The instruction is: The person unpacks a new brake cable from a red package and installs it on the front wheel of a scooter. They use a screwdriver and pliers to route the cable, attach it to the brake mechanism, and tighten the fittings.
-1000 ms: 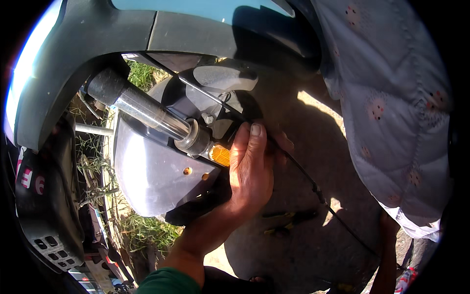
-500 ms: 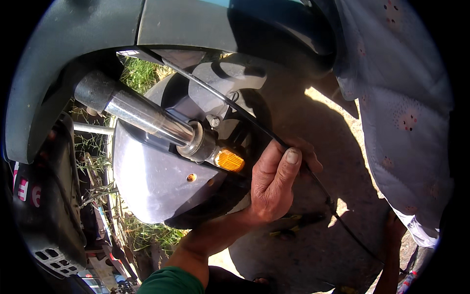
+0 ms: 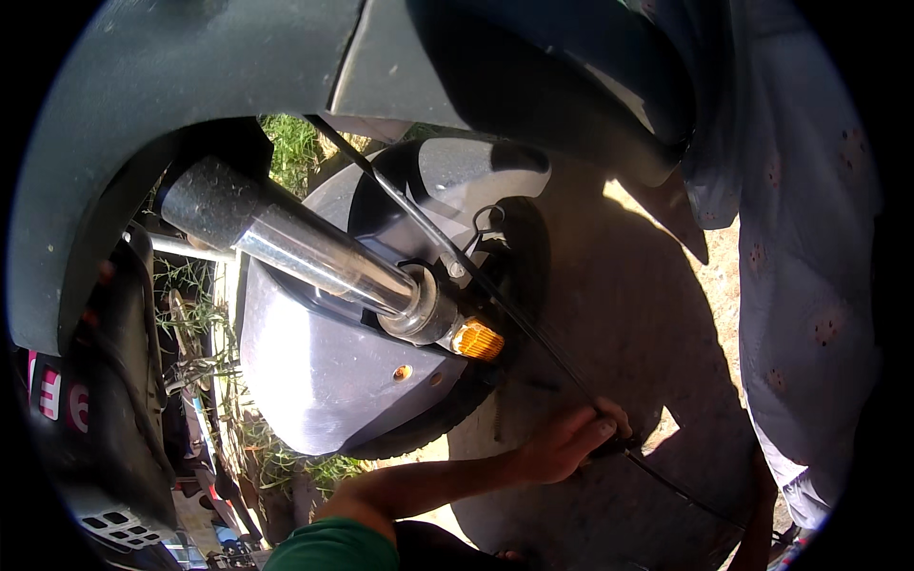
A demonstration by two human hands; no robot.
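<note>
I have the left hand (image 3: 568,445) low in the scene, right of the middle, with thumb and fingers clamped on a thin black cable (image 3: 505,301). The cable slants from beneath the dark body panel (image 3: 209,67) at the far side, crosses in front of the wheel parts, passes through my grip and runs on toward the near right. A green sleeve (image 3: 333,547) covers the upper part of that arm at the near edge, and the bare forearm reaches rightward from it.

At the near right I see a dark limb (image 3: 759,497) beside the hanging cloth (image 3: 809,257); the right hand is too lost in shadow for me to read, so I cannot tell whether it is closed or apart, or what it touches.

Left of the cable, a shiny metal tube (image 3: 324,252) slopes down toward the right, with an orange reflector (image 3: 478,340) just past its lower end. Below the tube sits a smooth grey cover (image 3: 300,366), brightly lit, with a small hole near its right side. A wire ring (image 3: 488,220) stands just right of the cable's upper stretch. Green grass (image 3: 290,143) shows beyond the tube, and shaded ground (image 3: 633,295) spreads between the wheel and the cloth
</note>
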